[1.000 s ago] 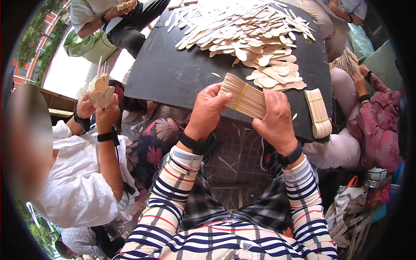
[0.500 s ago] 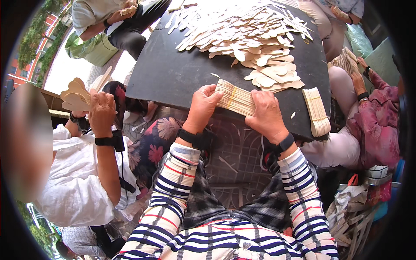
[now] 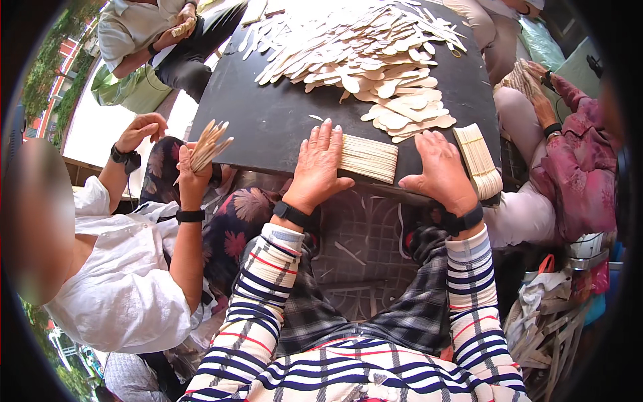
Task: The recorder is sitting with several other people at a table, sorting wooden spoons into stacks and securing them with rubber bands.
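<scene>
While a co-worker's hand (image 3: pixel 192 175) grips wooden pcs (image 3: pixel 213 142) at far L, the wearer's hands lie apart, both empty. L hand (image 3: pixel 315 164): flat, at the L end of a squared stack (image 3: pixel 368 159) on the near table (image 3: pixel 268 107) edge; no band visible on it. Beyond: loose spoons (image 3: pixel 362 67), seemingly the lot left ungathered. R hand (image 3: pixel 445 174): spread, just beside the stack's R end. At R: one bundle (image 3: pixel 477 159) w/ band, apparently done.
</scene>
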Tool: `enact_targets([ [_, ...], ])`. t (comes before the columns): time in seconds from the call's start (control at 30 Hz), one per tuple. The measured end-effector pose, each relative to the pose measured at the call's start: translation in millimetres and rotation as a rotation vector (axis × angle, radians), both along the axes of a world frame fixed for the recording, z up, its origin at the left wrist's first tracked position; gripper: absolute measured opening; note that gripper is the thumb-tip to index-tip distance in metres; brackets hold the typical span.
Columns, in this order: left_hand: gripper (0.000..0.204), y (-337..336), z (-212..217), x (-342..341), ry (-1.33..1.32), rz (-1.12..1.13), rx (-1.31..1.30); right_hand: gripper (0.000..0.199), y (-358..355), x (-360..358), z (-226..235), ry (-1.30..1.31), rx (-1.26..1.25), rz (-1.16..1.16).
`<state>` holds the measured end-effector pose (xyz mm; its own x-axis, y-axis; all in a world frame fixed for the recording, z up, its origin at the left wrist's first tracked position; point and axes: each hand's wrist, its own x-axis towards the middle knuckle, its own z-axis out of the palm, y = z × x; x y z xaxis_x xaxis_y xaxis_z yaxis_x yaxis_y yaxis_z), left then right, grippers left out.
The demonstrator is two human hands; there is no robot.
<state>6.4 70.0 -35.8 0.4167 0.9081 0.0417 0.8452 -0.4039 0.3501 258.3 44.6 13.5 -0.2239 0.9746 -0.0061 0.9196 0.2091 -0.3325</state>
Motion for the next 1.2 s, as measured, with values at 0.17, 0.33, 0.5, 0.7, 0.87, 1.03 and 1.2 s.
enact_targets([
  [0.17, 0.111, -2, 8, 10, 0.091, 0.007, -0.002, 0.105, -22, -44, -24, -0.037, 0.052, 0.077],
  [0.33, 0.115, -10, 9, 12, 0.251, 0.006, 0.031, 0.113, -27, -57, -39, -0.189, -0.044, 0.090],
  [0.5, 0.115, -10, 25, 21, 0.350, -0.054, 0.035, 0.097, -26, -57, -51, -0.213, 0.002, 0.077],
  [0.7, 0.105, -28, 19, 23, 0.312, -0.141, 0.051, 0.112, -26, -55, -61, -0.234, 0.070, 0.084],
  [0.87, 0.106, -27, 15, 27, 0.335, -0.131, 0.073, 0.110, -25, -55, -64, -0.222, 0.084, 0.078],
  [1.03, 0.108, -26, 20, 30, 0.404, -0.147, 0.061, 0.108, -22, -44, -44, -0.191, 0.011, 0.089],
  [1.2, 0.109, -21, 32, 33, 0.254, -0.094, 0.054, 0.061, -3, 22, -17, 0.335, 0.220, -0.088],
])
